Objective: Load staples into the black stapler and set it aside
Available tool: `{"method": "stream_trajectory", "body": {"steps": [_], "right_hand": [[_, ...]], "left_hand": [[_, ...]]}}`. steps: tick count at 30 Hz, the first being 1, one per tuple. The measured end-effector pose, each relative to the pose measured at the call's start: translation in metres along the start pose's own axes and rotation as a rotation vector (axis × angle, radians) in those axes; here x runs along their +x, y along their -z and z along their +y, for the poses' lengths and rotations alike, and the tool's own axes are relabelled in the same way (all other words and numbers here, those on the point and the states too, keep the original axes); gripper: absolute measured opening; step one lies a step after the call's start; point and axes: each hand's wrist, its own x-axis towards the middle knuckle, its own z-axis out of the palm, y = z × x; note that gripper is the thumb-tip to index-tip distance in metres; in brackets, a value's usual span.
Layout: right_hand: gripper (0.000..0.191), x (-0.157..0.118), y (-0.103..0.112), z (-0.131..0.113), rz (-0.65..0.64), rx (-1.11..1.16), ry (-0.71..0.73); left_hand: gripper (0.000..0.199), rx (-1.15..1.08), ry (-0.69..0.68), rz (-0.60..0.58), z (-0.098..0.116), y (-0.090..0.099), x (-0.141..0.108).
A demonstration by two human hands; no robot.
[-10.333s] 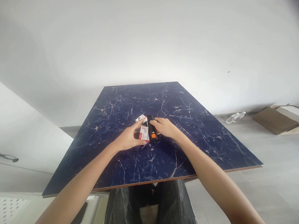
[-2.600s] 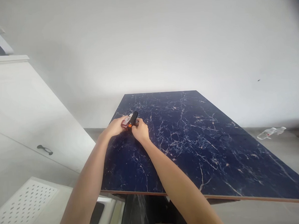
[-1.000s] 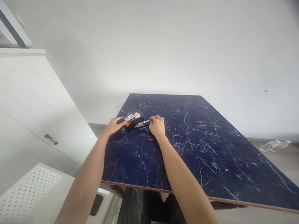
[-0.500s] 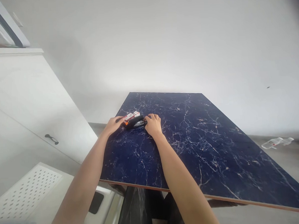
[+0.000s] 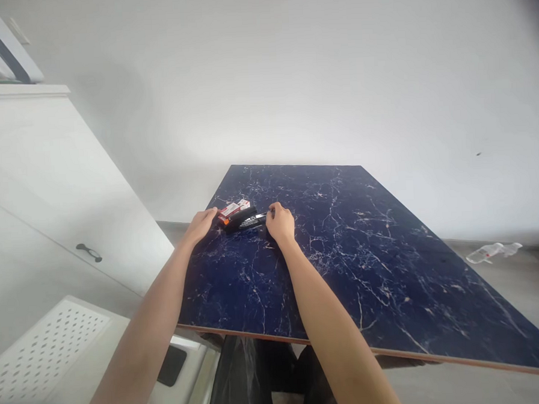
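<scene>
A black stapler [image 5: 240,221], with silver metal parts toward its right end and a spot of orange at its left end, lies on the dark blue marbled tabletop [image 5: 335,253]. Right behind it sits a small red and white box [image 5: 232,210]. My right hand [image 5: 281,222] is closed at the right end of a thin silver strip that reaches out of the stapler. My left hand [image 5: 201,225] rests at the left of the box, fingers stretched out, its tips close to the box's end. Whether they touch it, I cannot tell.
A white cabinet [image 5: 37,178] with a dark handle [image 5: 89,252] stands at the left. Below it is a white unit with a perforated panel [image 5: 68,333]. A clear plastic wrapper or bottle [image 5: 486,252] lies on the floor beyond the table's right edge.
My right hand has moved a little to the right, and more of the silver strip shows between it and the stapler. My left hand has drawn slightly left, away from the stapler.
</scene>
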Motion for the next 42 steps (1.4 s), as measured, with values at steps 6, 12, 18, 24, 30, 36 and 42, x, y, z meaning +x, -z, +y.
{"method": "stream_trajectory", "body": {"steps": [6,12,18,24,30,36,42], "right_hand": [[0.024,0.012,-0.004,0.012,0.150,0.433,-0.370],[0.031,0.019,-0.004,0.012,0.042,0.502,-0.456],[0.019,0.010,0.005,0.003,-0.080,0.252,-0.337],[0.033,-0.002,-0.001,-0.022,-0.356,0.026,-0.068],[0.048,-0.003,-0.010,-0.027,-0.449,0.129,-0.098],[0.055,-0.002,-0.018,-0.020,-0.481,0.236,-0.114],[0.054,-0.002,-0.020,-0.018,-0.464,0.290,-0.139]], "left_hand": [[0.056,-0.047,-0.050,-0.057,0.002,0.004,-0.001],[0.073,0.025,-0.086,-0.266,-0.004,0.017,0.006],[0.083,0.140,-0.185,-0.305,-0.007,0.015,0.007],[0.086,0.108,-0.251,-0.278,-0.009,0.011,0.009],[0.088,0.061,-0.275,-0.261,-0.012,0.009,0.010],[0.090,0.044,-0.292,-0.273,-0.016,0.008,0.013],[0.086,0.037,-0.292,-0.271,-0.016,0.007,0.013]]}}
